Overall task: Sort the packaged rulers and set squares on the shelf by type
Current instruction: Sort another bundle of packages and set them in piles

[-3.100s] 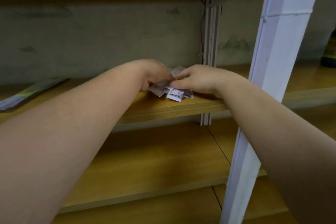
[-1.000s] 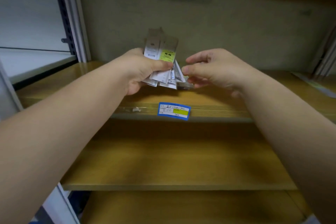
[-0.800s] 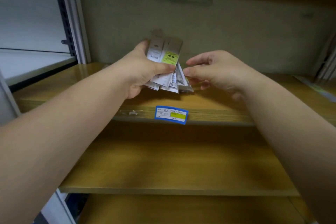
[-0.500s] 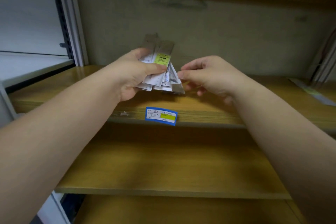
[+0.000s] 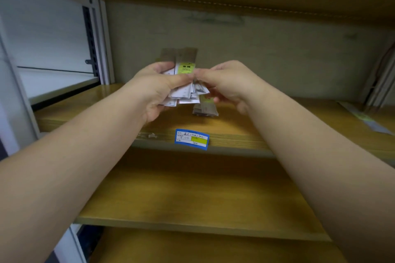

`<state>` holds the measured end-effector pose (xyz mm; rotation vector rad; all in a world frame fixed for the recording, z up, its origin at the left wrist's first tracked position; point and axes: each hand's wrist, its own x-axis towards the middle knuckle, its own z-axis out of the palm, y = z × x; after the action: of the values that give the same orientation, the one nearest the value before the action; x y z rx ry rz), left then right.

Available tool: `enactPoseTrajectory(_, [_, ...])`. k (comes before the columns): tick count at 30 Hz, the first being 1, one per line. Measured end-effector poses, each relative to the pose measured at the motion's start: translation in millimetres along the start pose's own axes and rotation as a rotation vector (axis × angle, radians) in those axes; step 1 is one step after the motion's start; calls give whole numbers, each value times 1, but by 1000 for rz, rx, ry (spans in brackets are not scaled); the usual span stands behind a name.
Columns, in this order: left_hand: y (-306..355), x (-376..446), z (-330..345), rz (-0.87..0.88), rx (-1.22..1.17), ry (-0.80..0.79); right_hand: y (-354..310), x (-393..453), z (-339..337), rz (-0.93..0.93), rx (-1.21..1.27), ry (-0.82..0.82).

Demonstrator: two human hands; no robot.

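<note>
My left hand has its fingers curled round a fanned bundle of packaged rulers, thumb pressed across the front of the packs, holding them upright above the wooden shelf. The front pack carries a yellow-green label, and the brown card tops of the packs stick up past my fingertips. My right hand comes in from the other side with thumb and forefinger pinched together at the right edge of the bundle, just beside my left thumb; I cannot tell how many packs that pinch takes in. Under my right hand one more pack hangs or lies with its brown end low over the shelf board; whether my fingers hold it I cannot tell.

On the front lip of the shelf, below the bundle, sits a blue price tag with a yellow patch. Far to the right on the same shelf lies a long flat ruler pack, well apart from my hands. A grey-white metal upright stands at the left, and another wooden board runs below
</note>
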<state>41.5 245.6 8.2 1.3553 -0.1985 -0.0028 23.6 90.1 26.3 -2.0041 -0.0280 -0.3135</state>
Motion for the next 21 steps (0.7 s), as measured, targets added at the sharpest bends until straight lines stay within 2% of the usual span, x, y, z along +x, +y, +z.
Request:
enactPoseTrajectory(6, [-3, -5, -1, 32, 29, -36, -6, 7, 12, 98, 67, 23])
enactPoseTrajectory(16, [-5, -1, -6, -43, 12, -37, 8, 20, 4, 247, 267, -109])
enactPoseTrajectory(21, [-8, 5, -6, -48, -20, -32, 11, 23, -12, 254, 338, -62])
